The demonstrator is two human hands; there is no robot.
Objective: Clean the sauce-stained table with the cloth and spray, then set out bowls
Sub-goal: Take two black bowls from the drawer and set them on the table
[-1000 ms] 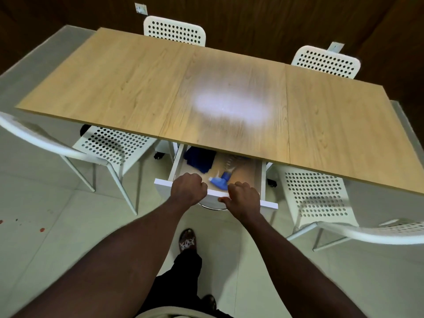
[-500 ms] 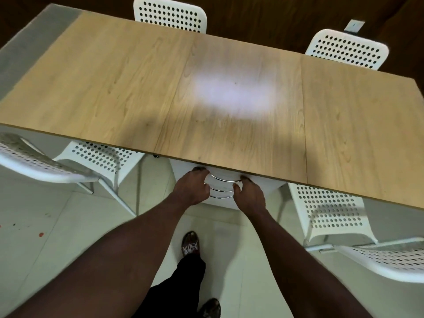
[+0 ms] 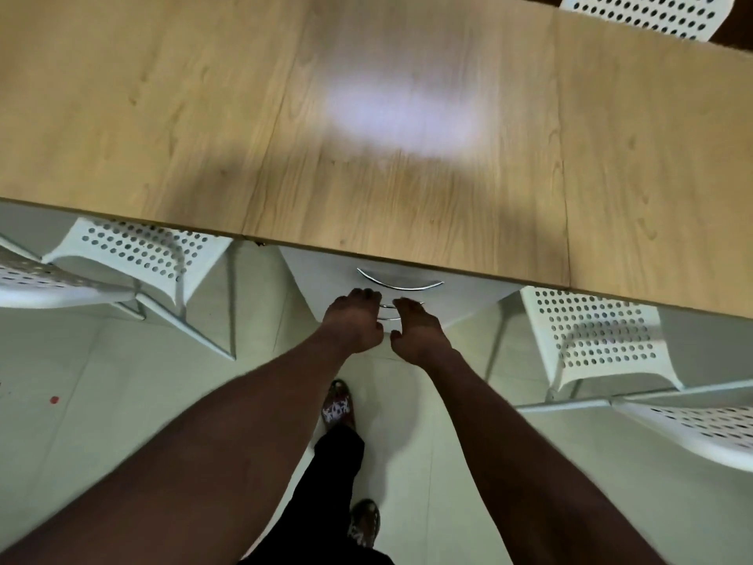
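Note:
The light wooden table (image 3: 407, 165) fills the upper half of the view, with a pale glare patch on its middle panel. A white drawer unit (image 3: 460, 297) stands under its near edge with all drawers closed. The top drawer's curved metal handle (image 3: 401, 282) is free. Just below it, my left hand (image 3: 353, 325) and my right hand (image 3: 416, 334) sit side by side, fingers curled at a lower drawer handle (image 3: 387, 307). Their fingertips are hidden. No cloth, spray or bowl is in view.
White perforated chairs stand tucked at the left (image 3: 138, 254) and right (image 3: 591, 332) of the drawer unit, and another chair (image 3: 648, 10) is across the table. Chair backs jut in at both lower sides. My legs and shoes (image 3: 337, 405) are on the pale tiled floor.
The top drawer holding the blue items was open a second ago and is now pushed shut. Both hands have dropped from it to a lower handle, and the view has moved closer.

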